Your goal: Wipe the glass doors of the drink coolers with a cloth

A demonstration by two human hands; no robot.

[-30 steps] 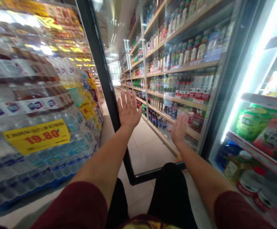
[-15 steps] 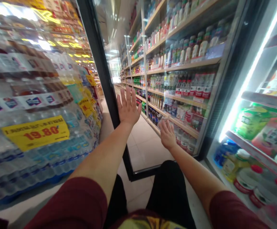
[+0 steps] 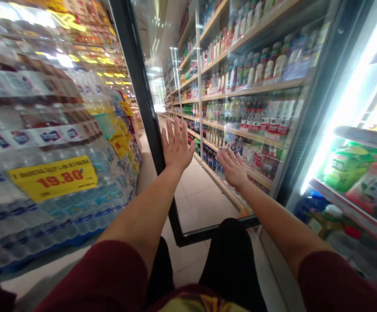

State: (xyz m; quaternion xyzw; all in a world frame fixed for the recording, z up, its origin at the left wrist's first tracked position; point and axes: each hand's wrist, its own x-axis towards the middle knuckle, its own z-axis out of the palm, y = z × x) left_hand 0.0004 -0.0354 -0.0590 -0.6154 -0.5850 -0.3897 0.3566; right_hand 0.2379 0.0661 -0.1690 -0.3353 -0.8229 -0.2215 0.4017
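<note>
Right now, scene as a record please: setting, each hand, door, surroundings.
setting: shop aisle, open chiller on the right
left hand: open, palm flat at the glass door beside its black frame
right hand: open, fingers spread, near the glass; contact unclear
chiller shelf: green packs on it
left side: stacked water packs, yellow price tag reading 19.80

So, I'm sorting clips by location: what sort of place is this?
Most likely a supermarket drinks aisle. The left hand and right hand are spread open at a glass cooler door, long shelves of bottles line the aisle, and stacked water packs carry a yellow price tag reading 19.80.
</note>
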